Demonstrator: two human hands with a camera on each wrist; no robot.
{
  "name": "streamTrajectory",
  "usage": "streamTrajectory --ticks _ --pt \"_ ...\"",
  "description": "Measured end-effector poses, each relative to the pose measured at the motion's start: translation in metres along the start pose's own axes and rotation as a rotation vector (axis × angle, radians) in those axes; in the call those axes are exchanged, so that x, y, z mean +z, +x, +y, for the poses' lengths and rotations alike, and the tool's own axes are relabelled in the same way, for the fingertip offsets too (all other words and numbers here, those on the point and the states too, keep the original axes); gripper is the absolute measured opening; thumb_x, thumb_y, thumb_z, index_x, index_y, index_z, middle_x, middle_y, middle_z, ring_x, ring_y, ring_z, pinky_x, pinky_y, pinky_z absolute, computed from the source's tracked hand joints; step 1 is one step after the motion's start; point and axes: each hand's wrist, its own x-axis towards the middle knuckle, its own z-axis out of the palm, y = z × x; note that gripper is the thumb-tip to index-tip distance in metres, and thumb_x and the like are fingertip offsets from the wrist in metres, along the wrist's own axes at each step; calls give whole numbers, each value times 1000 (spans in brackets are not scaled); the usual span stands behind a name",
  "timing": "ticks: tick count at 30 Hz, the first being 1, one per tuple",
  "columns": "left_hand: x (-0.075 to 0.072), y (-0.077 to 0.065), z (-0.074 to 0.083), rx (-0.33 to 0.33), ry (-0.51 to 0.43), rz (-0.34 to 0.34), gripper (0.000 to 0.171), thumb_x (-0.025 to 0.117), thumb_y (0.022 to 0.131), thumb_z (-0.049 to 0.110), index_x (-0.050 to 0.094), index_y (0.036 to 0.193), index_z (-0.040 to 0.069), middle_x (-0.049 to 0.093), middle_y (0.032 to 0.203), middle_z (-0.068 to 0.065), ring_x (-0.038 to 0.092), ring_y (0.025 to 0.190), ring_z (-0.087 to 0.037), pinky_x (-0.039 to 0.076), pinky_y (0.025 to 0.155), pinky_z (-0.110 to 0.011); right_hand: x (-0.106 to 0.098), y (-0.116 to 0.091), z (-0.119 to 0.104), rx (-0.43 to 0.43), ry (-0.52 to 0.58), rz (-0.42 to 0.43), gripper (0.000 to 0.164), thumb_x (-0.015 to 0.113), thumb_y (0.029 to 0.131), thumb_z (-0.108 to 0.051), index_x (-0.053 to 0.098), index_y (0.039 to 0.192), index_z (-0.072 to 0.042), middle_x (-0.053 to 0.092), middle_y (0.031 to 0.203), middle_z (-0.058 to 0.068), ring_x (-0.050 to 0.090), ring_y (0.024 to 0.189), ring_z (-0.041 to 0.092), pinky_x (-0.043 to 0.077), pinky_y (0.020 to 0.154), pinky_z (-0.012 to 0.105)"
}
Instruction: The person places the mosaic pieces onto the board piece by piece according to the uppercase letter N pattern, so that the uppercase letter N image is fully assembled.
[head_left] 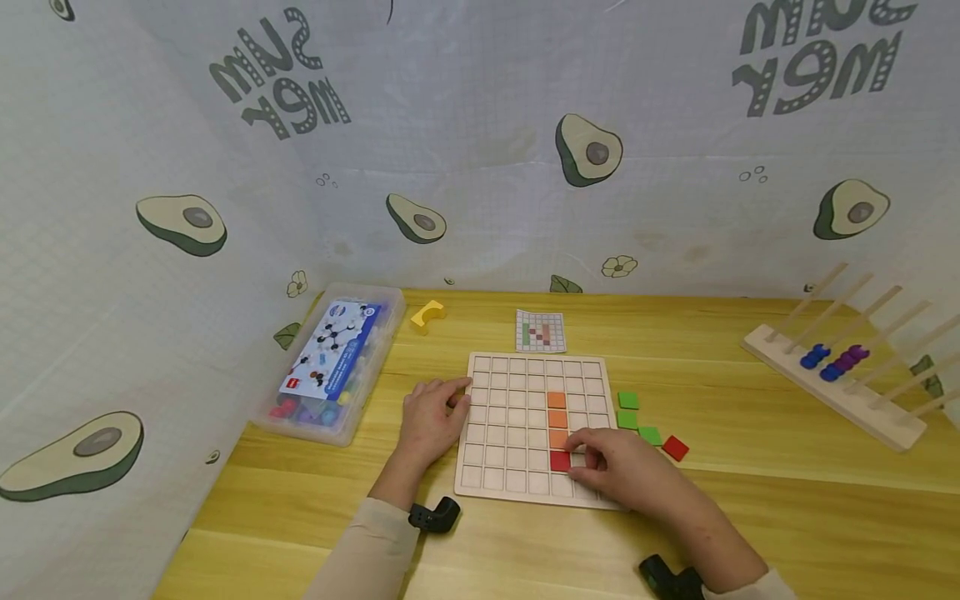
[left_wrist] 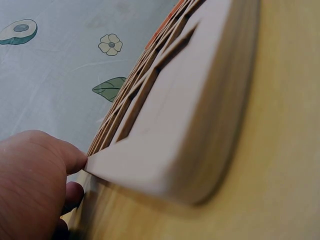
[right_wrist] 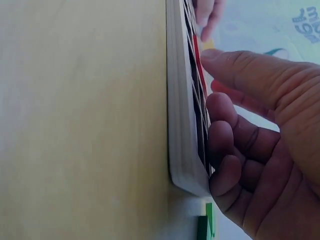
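Right fingers (head_left: 588, 436) bent at red tile (head_left: 559, 461), cannot tell if pinching | left fingers (head_left: 450, 387) relaxed, touching board (head_left: 496, 436), some partly hidden

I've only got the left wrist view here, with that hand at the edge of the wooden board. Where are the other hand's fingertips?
Observer: The right hand has its thumb and index fingertips at a red tile in the grid of the wooden board; I can't tell whether they're gripping it.

Operator: Okay. Are any tiles lying off the board?

Observer: Yes, three green tiles and a loose red tile lie to its right on the table.

Operator: And what's just past the far edge?

Observer: A small card printed with a grid, some of its squares coloured.
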Motion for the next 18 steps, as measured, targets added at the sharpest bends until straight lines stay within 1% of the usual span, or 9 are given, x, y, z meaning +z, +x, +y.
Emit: streamTrajectory --ticks 4,7,12,18 --pt "1 0 -1 4 1 -1 32 64 98 27 73 128 21 66 84 2 52 83 -18 34 79 -36 -6 -3 4 72 41 -20 24 78 90 -30 72 112 -23 54 75 -8 47 63 7 39 57 23" --pt "2 0 -1 10 7 3 31 64 98 28 73 128 21 67 85 3 53 84 -18 35 79 -36 -12 -6 9 106 38 -12 29 78 89 -32 71 115 -22 54 76 -6 47 63 8 39 57 23" --pt "2 0 -2 11 8 6 31 64 98 27 73 128 21 67 85 3 52 84 -18 35 79 -36 -23 -14 21 100 31 5 31 78 90 -30 71 118 -17 54 77 -6 46 64 6 38 58 23" --pt "1 0 -3 10 6 7 31 64 98 27 74 127 21 67 85 3 52 84 -18 34 79 -35 -33 -25 35 141 27 -3 35 77 90 -31 70 121 -15 55 77 -4 46 64 7 38 57 24"
